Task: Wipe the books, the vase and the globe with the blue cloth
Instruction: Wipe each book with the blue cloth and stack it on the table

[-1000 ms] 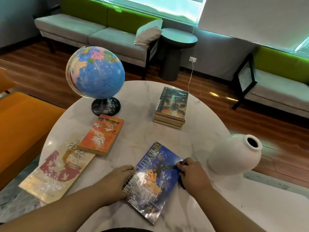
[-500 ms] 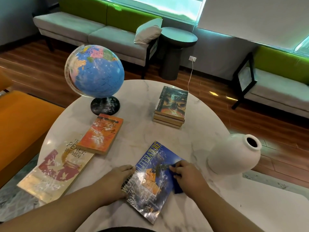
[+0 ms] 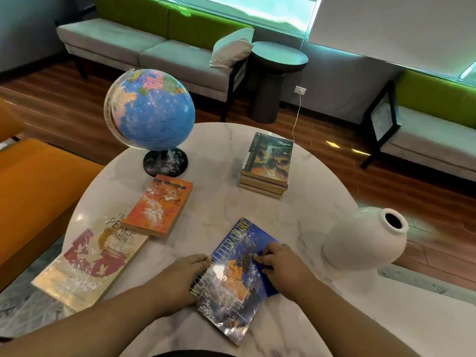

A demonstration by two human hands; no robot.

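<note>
A blue literature book (image 3: 233, 282) lies near the front of the round marble table (image 3: 219, 202). My right hand (image 3: 282, 266) presses a blue cloth (image 3: 268, 284) onto the book's right side, and the hand hides most of the cloth. My left hand (image 3: 177, 279) rests flat on the table against the book's spine edge. An orange book (image 3: 158, 204) and a large pale book (image 3: 90, 258) lie to the left. A stack of books (image 3: 266, 164) sits further back. The globe (image 3: 150, 109) stands at the back left, and a white vase (image 3: 365, 238) stands on the right.
An orange seat (image 3: 33, 189) is close on the left. Grey and green sofas (image 3: 144, 42) line the far wall, with a dark round side table (image 3: 275, 60) between them. A white cable (image 3: 296, 117) hangs from a wall socket behind the table.
My right hand has slid the cloth leftward from the book's right edge onto its cover. My left hand has stayed in place at the spine.
</note>
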